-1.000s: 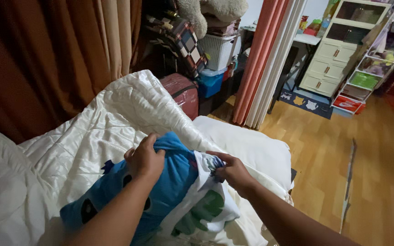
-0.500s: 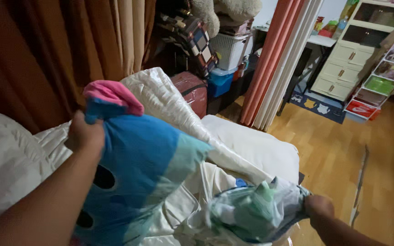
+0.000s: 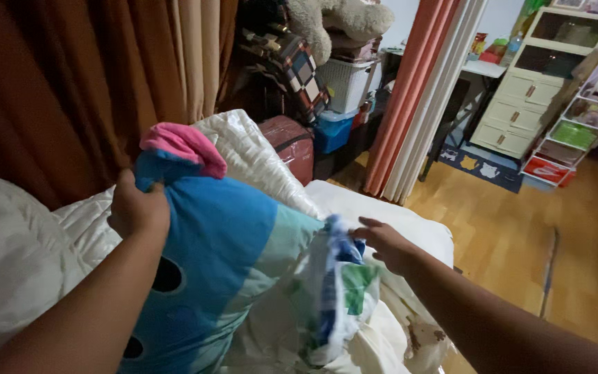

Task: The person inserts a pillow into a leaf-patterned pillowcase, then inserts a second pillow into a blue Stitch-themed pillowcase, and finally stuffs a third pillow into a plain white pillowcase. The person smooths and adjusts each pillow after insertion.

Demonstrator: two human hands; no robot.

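My left hand (image 3: 138,210) grips the upper edge of a blue plush pillow (image 3: 223,242) with a pink ear (image 3: 185,146) and black eye spots, holding it up over the bed. My right hand (image 3: 384,243) holds the edge of a white pillowcase (image 3: 337,298) printed in green and blue, which hangs bunched at the pillow's lower right side. Both sit above a white quilted duvet (image 3: 250,156).
A white mattress (image 3: 410,225) lies behind my right hand. Brown curtains (image 3: 70,83) hang left. A red suitcase (image 3: 292,142), blue box (image 3: 332,130), white basket and plush toy are stacked behind. A cream drawer unit (image 3: 520,111) and shelf rack stand on the wood floor (image 3: 555,228).
My left hand lifted the blue pillow from the duvet. My right hand pulled the printed case down and away, then came back up beside the pillow with the case bunched.
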